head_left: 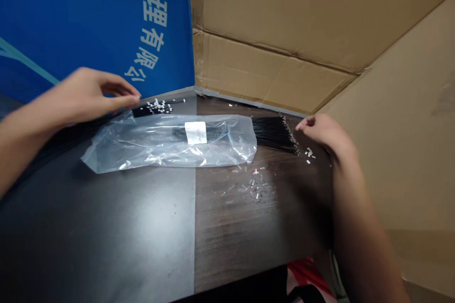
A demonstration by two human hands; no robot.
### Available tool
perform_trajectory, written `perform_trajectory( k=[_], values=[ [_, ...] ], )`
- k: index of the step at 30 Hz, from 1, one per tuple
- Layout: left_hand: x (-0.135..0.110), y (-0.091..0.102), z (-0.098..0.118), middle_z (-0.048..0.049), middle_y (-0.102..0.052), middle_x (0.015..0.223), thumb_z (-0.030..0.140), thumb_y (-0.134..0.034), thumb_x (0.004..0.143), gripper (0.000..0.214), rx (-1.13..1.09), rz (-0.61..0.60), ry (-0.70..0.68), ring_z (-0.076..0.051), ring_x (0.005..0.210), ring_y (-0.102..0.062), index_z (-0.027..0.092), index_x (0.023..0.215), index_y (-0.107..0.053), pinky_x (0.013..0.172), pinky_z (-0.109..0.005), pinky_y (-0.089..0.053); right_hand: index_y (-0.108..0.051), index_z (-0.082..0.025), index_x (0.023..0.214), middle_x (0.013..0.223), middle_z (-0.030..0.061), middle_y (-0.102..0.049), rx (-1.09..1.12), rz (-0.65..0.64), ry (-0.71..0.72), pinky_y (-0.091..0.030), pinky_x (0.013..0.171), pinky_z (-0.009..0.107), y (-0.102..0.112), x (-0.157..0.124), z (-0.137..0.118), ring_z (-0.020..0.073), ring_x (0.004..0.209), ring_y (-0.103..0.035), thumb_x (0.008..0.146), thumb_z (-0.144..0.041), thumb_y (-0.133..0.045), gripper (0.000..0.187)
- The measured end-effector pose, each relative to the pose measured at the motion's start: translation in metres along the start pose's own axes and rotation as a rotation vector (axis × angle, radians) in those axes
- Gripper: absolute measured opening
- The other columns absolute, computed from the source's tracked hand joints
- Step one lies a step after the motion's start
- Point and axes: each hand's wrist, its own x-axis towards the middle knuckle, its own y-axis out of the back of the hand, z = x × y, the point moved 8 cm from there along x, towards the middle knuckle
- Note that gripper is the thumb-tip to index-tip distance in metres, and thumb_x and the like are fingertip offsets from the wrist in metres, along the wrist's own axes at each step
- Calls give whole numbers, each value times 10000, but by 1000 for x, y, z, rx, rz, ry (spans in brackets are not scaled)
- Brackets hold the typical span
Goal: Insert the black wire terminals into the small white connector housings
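I can pass over the dark tabletop [106,227] near me; the plastic bag [167,144] and black wires [275,135] block the far side, the cardboard wall [401,104] my right.

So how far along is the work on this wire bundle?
Looks done: the black wire bundle sits in a clear plastic bag, ends sticking out. In hand: the left hand and right hand visibly grip nothing, the right beside the wire ends. Left: small white pieces lie loose on the table.

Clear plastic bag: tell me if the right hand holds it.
No, the right hand is beyond the bundle of thin black wires, away from the clear plastic bag.
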Motion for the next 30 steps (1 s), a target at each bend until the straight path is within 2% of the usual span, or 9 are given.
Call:
perform_trajectory(
  k=[2, 4, 8, 10, 13, 16, 22, 26, 30],
  values=[
    [6, -20, -14, -57, -802, 860, 919, -651, 752, 828, 64, -47, 51, -255, 817, -696, 147, 999, -819, 950, -516, -614, -731, -163, 1141, 1111, 63, -753, 39, -2, 128, -625, 863, 384, 2, -8, -17, 193, 944, -730, 1068, -369, -669, 227],
    [9, -32, -20, -57, -799, 838, 998, -552, 713, 909, 101, -60, 73, -249, 811, -677, 169, 960, -830, 974, -516, -605, -750, -153, 1052, 933, 24, -747, 62, 4, 241, -594, 783, 335, 1, -15, -32, 169, 820, -704, 1048, -299, -677, 164],
    [8, -34, -18, -68, -811, 912, 1019, -502, 725, 945, 153, -63, 83, -258, 859, -689, 175, 977, -844, 995, -510, -588, -796, -184, 864, 654, -18, -667, 80, 28, 425, -456, 621, 271, -6, -25, -55, 145, 620, -594, 941, -133, -612, 205],
    [7, -30, -15, -70, -812, 922, 1041, -468, 721, 982, 181, -42, 72, -255, 858, -688, 171, 977, -844, 972, -482, -591, -817, -195, 865, 693, -2, -704, 87, 51, 499, -443, 611, 273, -8, -29, -64, 146, 614, -595, 910, -124, -579, 253],
    [6, -31, -12, -74, -813, 957, 1051, -438, 725, 1000, 202, -20, 22, -254, 878, -687, 168, 967, -840, 947, -443, -587, -848, -189, 935, 896, 54, -775, 80, 111, 586, -501, 692, 284, -11, -32, -73, 166, 714, -663, 895, -121, -576, 283],
    [6, -37, -11, -77, -820, 1012, 962, -458, 824, 909, 218, -33, -34, -255, 937, -690, 154, 1005, -832, 951, -426, -573, -869, -190, 971, 998, 83, -788, 61, 132, 662, -553, 783, 310, -16, -34, -82, 189, 788, -711, 892, -100, -590, 304],
    [4, -28, -17, -52, -821, 1048, 647, -550, 960, 591, 262, 1, -27, -207, 919, -665, 142, 1093, -826, 941, -371, -552, -869, -208, 862, 921, 91, -782, 35, 161, 741, -590, 794, 365, -25, -36, -91, 223, 751, -717, 845, -161, -756, 123],
    [3, -23, -23, -17, -833, 1063, 501, -597, 971, 455, 250, 19, 28, -166, 884, -646, 145, 1147, -818, 941, -337, -560, -846, -209, 785, 895, 85, -763, 27, 181, 743, -585, 750, 350, -24, -33, -89, 212, 705, -714, 827, -133, -761, 121],
    [3, -29, -26, 0, -846, 1067, 435, -619, 953, 455, 169, 3, 51, -184, 1000, -713, 141, 1257, -788, 1019, -357, -584, -829, -210, 764, 887, 78, -751, 17, 202, 736, -581, 735, 345, -22, -33, -87, 202, 682, -706, 835, -123, -724, 153]
  ],
)
